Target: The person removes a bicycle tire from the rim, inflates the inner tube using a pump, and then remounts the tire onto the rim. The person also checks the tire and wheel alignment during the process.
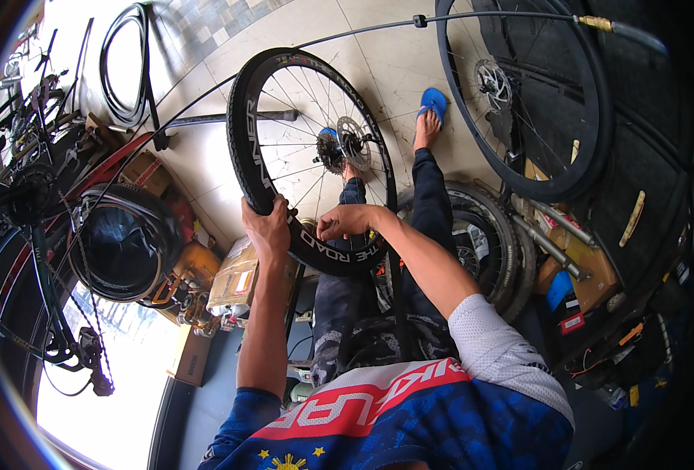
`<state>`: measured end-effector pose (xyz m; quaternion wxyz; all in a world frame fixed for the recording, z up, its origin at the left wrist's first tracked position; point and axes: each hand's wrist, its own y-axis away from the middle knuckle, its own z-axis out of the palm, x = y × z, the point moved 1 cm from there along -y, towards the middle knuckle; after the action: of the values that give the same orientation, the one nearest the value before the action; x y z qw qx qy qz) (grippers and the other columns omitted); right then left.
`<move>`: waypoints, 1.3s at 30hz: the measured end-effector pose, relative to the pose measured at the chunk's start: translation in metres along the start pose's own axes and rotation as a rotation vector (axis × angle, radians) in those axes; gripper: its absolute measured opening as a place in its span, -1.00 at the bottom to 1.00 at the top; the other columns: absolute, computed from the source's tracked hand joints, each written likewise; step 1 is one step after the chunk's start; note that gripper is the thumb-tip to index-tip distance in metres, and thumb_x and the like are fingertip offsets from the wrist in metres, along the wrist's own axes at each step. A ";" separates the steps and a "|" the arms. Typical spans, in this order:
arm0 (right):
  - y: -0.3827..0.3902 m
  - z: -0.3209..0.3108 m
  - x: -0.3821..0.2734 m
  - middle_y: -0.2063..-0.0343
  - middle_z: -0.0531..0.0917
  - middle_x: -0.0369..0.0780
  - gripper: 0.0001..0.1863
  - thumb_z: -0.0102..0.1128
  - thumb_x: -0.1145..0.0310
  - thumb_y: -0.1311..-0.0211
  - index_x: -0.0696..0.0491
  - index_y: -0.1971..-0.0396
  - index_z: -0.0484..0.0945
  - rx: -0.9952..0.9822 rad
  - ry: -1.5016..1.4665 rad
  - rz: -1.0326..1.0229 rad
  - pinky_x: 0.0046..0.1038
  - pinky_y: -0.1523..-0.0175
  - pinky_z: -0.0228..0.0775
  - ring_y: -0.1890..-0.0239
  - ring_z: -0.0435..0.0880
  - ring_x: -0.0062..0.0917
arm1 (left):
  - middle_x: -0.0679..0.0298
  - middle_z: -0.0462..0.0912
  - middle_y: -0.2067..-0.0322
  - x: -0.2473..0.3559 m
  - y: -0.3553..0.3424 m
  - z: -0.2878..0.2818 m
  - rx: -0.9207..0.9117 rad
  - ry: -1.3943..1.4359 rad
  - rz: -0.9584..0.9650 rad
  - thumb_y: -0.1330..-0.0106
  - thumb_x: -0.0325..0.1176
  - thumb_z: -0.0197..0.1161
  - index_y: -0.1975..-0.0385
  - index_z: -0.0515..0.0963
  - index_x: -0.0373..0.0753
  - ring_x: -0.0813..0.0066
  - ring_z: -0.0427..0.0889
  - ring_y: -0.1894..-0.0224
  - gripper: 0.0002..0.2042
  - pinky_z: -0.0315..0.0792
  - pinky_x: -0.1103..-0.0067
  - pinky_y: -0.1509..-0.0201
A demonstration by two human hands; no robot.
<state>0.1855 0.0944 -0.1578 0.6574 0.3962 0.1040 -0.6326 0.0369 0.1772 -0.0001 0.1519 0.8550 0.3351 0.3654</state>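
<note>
A bicycle wheel point(246, 117) with a black tyre, a white-lettered deep black rim, a cassette and a disc rotor stands tilted over my legs. My left hand point(265, 223) is closed round its lower-left tyre and rim, thumb toward the spokes. Just right of it, my right hand point(343, 222) has its fingers curled at the inner edge of the lower rim; what, if anything, is between the fingertips is hidden.
A second wheel point(601, 102) leans at right above more tyres point(517, 262) and boxes. Bikes point(41, 266) crowd the left, near coiled tubing point(105, 74) and a cardboard box point(237, 274). A black hose point(362, 30) crosses overhead. My blue-sandalled foot point(429, 117) is on the tiled floor point(206, 180).
</note>
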 end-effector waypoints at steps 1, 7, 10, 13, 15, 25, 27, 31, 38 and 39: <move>0.000 0.000 0.001 0.15 0.72 -0.39 -0.42 0.20 -0.24 -0.46 0.02 0.00 0.68 -0.023 0.026 0.048 -0.51 0.13 0.52 0.23 0.61 -0.63 | 0.13 0.62 0.46 0.001 0.001 0.000 -0.001 0.021 0.002 -0.25 -0.37 0.37 0.16 0.44 -0.39 0.39 0.65 0.47 -0.70 0.56 0.44 0.34; 0.004 0.002 0.001 0.25 0.69 -0.40 -0.48 0.29 -0.18 -0.43 0.02 0.03 0.68 0.001 -0.084 0.011 -0.50 0.14 0.50 0.26 0.56 -0.66 | 0.13 0.62 0.47 0.001 0.001 0.000 0.011 -0.015 0.008 -0.24 -0.35 0.38 0.18 0.45 -0.38 0.37 0.64 0.47 -0.70 0.54 0.41 0.34; 0.003 0.001 0.000 0.22 0.71 -0.37 -0.50 0.29 -0.15 -0.44 0.01 0.01 0.69 0.009 0.043 0.073 -0.47 0.10 0.51 0.18 0.60 -0.65 | 0.12 0.62 0.47 -0.004 0.001 0.000 0.011 -0.031 0.002 -0.23 -0.33 0.38 0.19 0.46 -0.38 0.35 0.62 0.48 -0.69 0.52 0.39 0.34; 0.001 0.001 -0.003 0.15 0.72 -0.36 -0.54 0.31 -0.08 -0.44 0.01 -0.02 0.68 0.013 0.047 -0.010 -0.47 0.09 0.52 0.09 0.61 -0.65 | 0.12 0.62 0.47 -0.005 0.001 0.001 0.025 -0.063 0.046 -0.23 -0.33 0.38 0.19 0.46 -0.38 0.35 0.61 0.48 -0.69 0.52 0.39 0.32; 0.005 0.000 -0.003 0.13 0.72 -0.37 -0.57 0.31 -0.03 -0.45 0.00 -0.04 0.68 0.020 -0.047 -0.009 -0.46 0.09 0.53 0.06 0.61 -0.65 | 0.11 0.62 0.47 -0.004 0.001 0.001 0.037 -0.075 0.056 -0.23 -0.33 0.39 0.19 0.46 -0.38 0.35 0.61 0.47 -0.69 0.52 0.39 0.31; 0.004 0.004 0.010 0.07 0.69 -0.30 -0.60 0.30 0.00 -0.46 0.02 -0.03 0.67 -0.024 -0.015 0.026 -0.49 0.12 0.53 0.09 0.60 -0.63 | 0.12 0.63 0.46 -0.002 0.006 0.001 0.049 -0.109 0.042 -0.23 -0.34 0.39 0.18 0.47 -0.38 0.34 0.61 0.44 -0.69 0.51 0.37 0.29; 0.001 0.005 0.014 0.07 0.69 -0.28 -0.57 0.27 -0.03 -0.47 0.04 -0.01 0.67 -0.027 0.010 -0.039 -0.49 0.13 0.53 0.12 0.61 -0.62 | 0.13 0.63 0.46 -0.004 0.006 0.001 0.052 -0.103 0.031 -0.23 -0.35 0.39 0.17 0.48 -0.38 0.35 0.61 0.44 -0.69 0.51 0.37 0.29; -0.006 0.009 0.023 0.18 0.71 -0.26 -0.51 0.21 -0.08 -0.50 0.09 0.00 0.67 -0.002 0.061 -0.077 -0.47 0.09 0.49 0.22 0.60 -0.61 | 0.19 0.66 0.41 -0.003 0.007 0.003 0.053 -0.059 -0.009 -0.19 -0.36 0.43 0.13 0.53 -0.36 0.37 0.63 0.38 -0.67 0.52 0.42 0.23; -0.004 0.009 0.029 0.30 0.70 -0.30 -0.49 0.25 -0.11 -0.47 0.11 0.06 0.66 0.009 0.063 -0.157 -0.45 0.16 0.44 0.27 0.54 -0.62 | 0.10 0.64 0.39 0.007 0.015 0.001 0.031 -0.073 -0.016 -0.19 -0.34 0.40 0.15 0.51 -0.41 0.29 0.62 0.39 -0.66 0.52 0.36 0.24; -0.004 0.010 0.028 0.30 0.70 -0.30 -0.49 0.24 -0.11 -0.47 0.11 0.06 0.66 0.021 0.107 -0.190 -0.45 0.17 0.44 0.29 0.55 -0.62 | 0.09 0.64 0.39 0.007 0.015 0.001 0.045 -0.110 0.025 -0.19 -0.35 0.40 0.14 0.50 -0.41 0.28 0.61 0.39 -0.66 0.52 0.35 0.24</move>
<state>0.1831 0.0669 -0.1708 0.5839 0.4245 0.1693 -0.6710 0.0487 0.1709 0.0105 0.1461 0.8811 0.3238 0.3121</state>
